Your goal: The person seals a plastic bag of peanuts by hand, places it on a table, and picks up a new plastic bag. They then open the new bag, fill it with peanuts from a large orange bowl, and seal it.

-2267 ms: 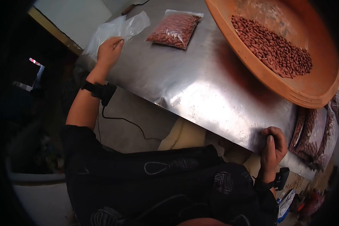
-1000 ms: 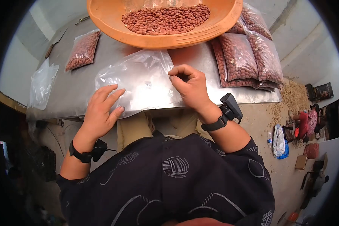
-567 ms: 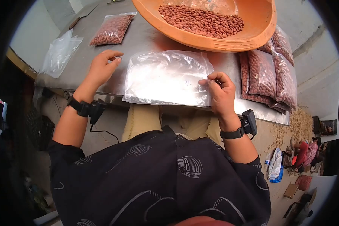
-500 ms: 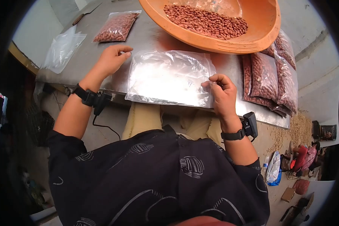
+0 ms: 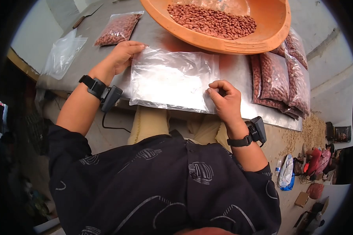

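Note:
A clear plastic bag [image 5: 172,80] lies flat along the front edge of the metal table, with nothing visible inside it. My left hand [image 5: 123,56] is at its far left corner, thumb and fingers closed on the film. At the right side of the bag is my right hand [image 5: 226,100], its thumb and index finger pinched at the film near the edge. Just beyond the bag, an orange basin [image 5: 223,46] holds a heap of loose reddish-brown peanuts [image 5: 213,23].
A filled bag of peanuts [image 5: 117,29] lies at the back left, near a knife [image 5: 80,20] and some loose clear bags [image 5: 64,53]. Several filled bags [image 5: 276,78] are stacked at the right. Nuts [image 5: 308,131] are spread over the floor, where people sit farther off.
My left hand has moved right and closed on the bag's far left corner. My right hand has shifted slightly left, and the bag's right side has drawn in a little.

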`<state>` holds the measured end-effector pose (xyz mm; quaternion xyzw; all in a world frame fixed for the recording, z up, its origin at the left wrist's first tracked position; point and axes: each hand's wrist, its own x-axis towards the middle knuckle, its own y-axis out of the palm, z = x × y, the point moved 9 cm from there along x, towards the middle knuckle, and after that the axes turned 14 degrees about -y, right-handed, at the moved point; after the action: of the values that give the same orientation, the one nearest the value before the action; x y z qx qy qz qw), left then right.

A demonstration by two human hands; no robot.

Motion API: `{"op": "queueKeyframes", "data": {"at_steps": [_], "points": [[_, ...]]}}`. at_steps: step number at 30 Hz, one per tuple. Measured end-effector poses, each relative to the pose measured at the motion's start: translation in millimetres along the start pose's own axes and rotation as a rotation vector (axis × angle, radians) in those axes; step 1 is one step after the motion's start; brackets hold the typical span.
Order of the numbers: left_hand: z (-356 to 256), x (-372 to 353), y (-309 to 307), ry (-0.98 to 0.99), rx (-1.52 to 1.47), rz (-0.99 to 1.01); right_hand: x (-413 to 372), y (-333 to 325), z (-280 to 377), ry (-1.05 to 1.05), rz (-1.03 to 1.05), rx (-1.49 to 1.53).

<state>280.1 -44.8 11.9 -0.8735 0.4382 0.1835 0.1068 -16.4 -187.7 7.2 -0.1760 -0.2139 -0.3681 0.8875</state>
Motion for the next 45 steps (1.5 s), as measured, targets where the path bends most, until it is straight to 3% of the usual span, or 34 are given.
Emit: {"op": "queueKeyframes", "data": {"at_steps": [2,5,8,11,14,17,20,23,26,33,36,41,44,45], "points": [[-2.9,-1.2,-3.3,0.05,-0.02,0.028,-0.2,-1.2,-1.8,-0.017,0.001,-0.022],[-7.3,-3.8,-16.9,0.128,-0.009,-0.099,-0.5,-3.7,-1.7,-0.014,0.01,-0.054],[-11.2,-5.6,-21.0,0.222,0.203,-0.181,-0.8,-2.3,1.8,-0.021,-0.004,0.006],[-19.6,-3.7,-17.9,0.433,0.627,-0.371,0.1,-1.5,0.6,-0.019,-0.003,0.032],[-6.2,-8.5,-20.9,0.268,0.24,-0.297,0.4,-8.8,-2.0,0.048,-0.092,0.12],[-0.4,-56.2,-4.1,0.032,0.076,-0.261,0.4,-11.8,-1.7,0.03,-0.159,0.173],[16.6,-87.3,10.3,-0.076,0.173,-0.139,2.4,-14.3,1.9,-0.011,-0.168,0.116],[32.7,-96.2,22.0,-0.013,0.345,-0.084,2.7,-11.1,4.5,-0.019,-0.175,0.113],[28.3,-98.1,24.5,0.193,0.506,-0.151,1.2,-13.3,0.2,-0.034,-0.191,0.109],[38.9,-94.8,24.2,0.275,0.438,-0.161,0.6,-15.1,-1.3,-0.034,-0.186,0.061],[35.7,-93.4,16.6,0.35,0.412,-0.207,-1.1,-12.8,-2.4,0.026,-0.232,0.2],[35.3,-97.7,-2.7,0.404,0.35,-0.301,0.9,-16.7,-4.3,-0.039,-0.18,0.045],[27.9,-108.3,-5.2,0.541,0.78,-0.421,2.1,-15.2,-7.7,0.013,-0.165,0.085],[21.0,-112.7,-8.6,0.595,0.758,-0.49,3.8,-15.0,-9.2,0.04,-0.166,0.12]]}}
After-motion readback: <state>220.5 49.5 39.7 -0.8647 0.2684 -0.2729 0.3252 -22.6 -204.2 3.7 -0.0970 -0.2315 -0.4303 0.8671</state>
